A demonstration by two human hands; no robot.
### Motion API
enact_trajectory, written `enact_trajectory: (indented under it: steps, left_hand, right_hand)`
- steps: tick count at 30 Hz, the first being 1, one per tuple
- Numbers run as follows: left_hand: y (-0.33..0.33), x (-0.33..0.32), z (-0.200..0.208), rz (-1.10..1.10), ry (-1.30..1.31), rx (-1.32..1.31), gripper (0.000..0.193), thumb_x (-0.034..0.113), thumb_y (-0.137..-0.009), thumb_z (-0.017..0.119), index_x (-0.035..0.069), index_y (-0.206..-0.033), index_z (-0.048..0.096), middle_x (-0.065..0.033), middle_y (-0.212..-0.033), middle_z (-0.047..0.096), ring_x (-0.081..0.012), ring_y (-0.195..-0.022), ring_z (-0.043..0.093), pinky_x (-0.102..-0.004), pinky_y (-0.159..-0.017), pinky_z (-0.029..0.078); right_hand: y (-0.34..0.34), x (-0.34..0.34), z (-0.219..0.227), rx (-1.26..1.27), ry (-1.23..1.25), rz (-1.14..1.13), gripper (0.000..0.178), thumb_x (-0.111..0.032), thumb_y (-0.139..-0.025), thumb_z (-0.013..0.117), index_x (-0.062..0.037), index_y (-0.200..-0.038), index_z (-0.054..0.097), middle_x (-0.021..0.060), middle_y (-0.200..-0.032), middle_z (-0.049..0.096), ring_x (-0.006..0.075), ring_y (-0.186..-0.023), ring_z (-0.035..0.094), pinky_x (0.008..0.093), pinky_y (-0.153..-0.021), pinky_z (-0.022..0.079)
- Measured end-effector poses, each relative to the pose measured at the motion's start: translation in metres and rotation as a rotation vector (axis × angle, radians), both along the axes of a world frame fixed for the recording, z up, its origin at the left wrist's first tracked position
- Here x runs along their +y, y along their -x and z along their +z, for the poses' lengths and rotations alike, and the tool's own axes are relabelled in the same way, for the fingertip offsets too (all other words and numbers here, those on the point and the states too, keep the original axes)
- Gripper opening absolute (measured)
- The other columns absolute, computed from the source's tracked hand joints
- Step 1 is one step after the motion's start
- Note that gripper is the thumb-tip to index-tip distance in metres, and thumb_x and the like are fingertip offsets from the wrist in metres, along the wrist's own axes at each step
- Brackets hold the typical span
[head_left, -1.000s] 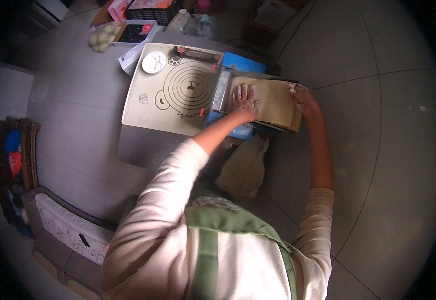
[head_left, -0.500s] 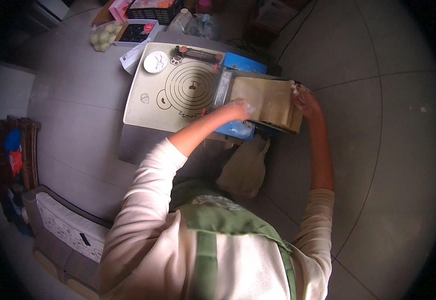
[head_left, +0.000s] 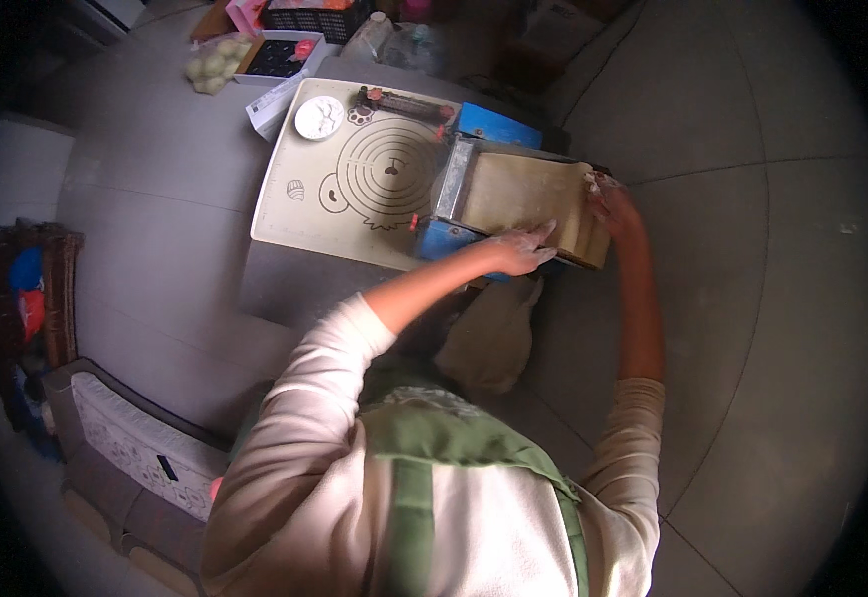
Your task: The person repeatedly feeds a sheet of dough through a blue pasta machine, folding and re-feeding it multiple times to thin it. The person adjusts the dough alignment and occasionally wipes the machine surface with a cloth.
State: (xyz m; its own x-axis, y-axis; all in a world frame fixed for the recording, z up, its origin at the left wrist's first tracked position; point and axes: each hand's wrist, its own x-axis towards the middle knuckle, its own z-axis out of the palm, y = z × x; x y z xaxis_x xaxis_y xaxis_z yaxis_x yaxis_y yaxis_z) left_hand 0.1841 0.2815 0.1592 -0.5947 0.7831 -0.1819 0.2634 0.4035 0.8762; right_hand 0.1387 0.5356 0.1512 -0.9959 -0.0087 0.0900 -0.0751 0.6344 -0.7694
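Observation:
A wide, pale dough sheet (head_left: 523,189) lies over the tray of a dough-rolling machine (head_left: 498,126) with blue sides and a metal front. Its right end is folded in soft waves. Floury my left hand (head_left: 525,249) rests at the sheet's near edge, thumb and fingers stretched apart. At the far right corner, my right hand (head_left: 609,197) has its fingers curled round the end of the sheet; part of that grip is hidden.
Left of the machine lies a cream baking mat (head_left: 285,214) with printed rings. On it stand a white bowl of flour (head_left: 319,118) and a dark roller attachment (head_left: 404,104). Behind are a bag of round pale items (head_left: 217,65) and a black crate (head_left: 316,20). A cloth bag (head_left: 488,333) hangs in front.
My left hand has slid right and nearer along the sheet, its fingers spreading. My right hand stays at the right end. The whole view has shifted slightly.

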Motion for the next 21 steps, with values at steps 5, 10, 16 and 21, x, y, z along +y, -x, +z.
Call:
enact_trajectory:
  steps: [5,10,16,21]
  left_hand:
    - [0.025,-0.065,-0.004,0.508,-0.143,0.141,0.032,0.023,-0.083,0.053,0.003,-0.106,0.060,-0.0182,-0.105,0.060,-0.0283,-0.098,0.057,-0.0360,-0.086,0.043]
    - [0.104,-0.126,-0.127,0.953,-0.202,0.221,0.022,0.012,-0.081,0.049,0.001,-0.097,0.061,-0.0167,-0.094,0.062,-0.0284,-0.087,0.060,-0.0343,-0.078,0.046]
    - [0.156,-0.095,-0.218,0.613,-0.455,-0.649,0.024,0.016,-0.082,0.053,0.003,-0.102,0.059,-0.0098,-0.088,0.063,-0.0231,-0.082,0.059,-0.0340,-0.070,0.046]
    - [0.163,-0.090,-0.219,0.430,-0.606,-0.825,0.022,0.023,-0.085,0.055,0.010,-0.101,0.060,-0.0046,-0.083,0.062,-0.0168,-0.068,0.057,-0.0318,-0.056,0.046]
  right_hand:
    - [0.008,0.044,-0.027,-0.297,-0.079,-0.049,0.041,-0.010,-0.085,0.055,-0.0034,-0.125,0.044,0.0170,-0.122,0.048,0.0277,-0.114,0.045,0.0358,-0.094,0.038]
    - [-0.002,0.025,-0.006,-0.375,-0.097,-0.140,0.038,-0.008,-0.086,0.054,-0.0035,-0.123,0.046,0.0159,-0.118,0.051,0.0273,-0.107,0.049,0.0357,-0.092,0.039]
    - [-0.013,-0.001,0.005,-0.333,0.213,-0.342,0.012,-0.018,-0.093,0.045,-0.0081,-0.098,0.050,-0.0043,-0.075,0.049,0.0026,-0.059,0.044,0.0155,-0.048,0.036]
    - [-0.029,-0.008,0.028,-0.497,-0.046,-0.395,0.029,-0.014,-0.090,0.048,-0.0048,-0.118,0.050,0.0089,-0.114,0.051,0.0184,-0.104,0.048,0.0313,-0.089,0.038]
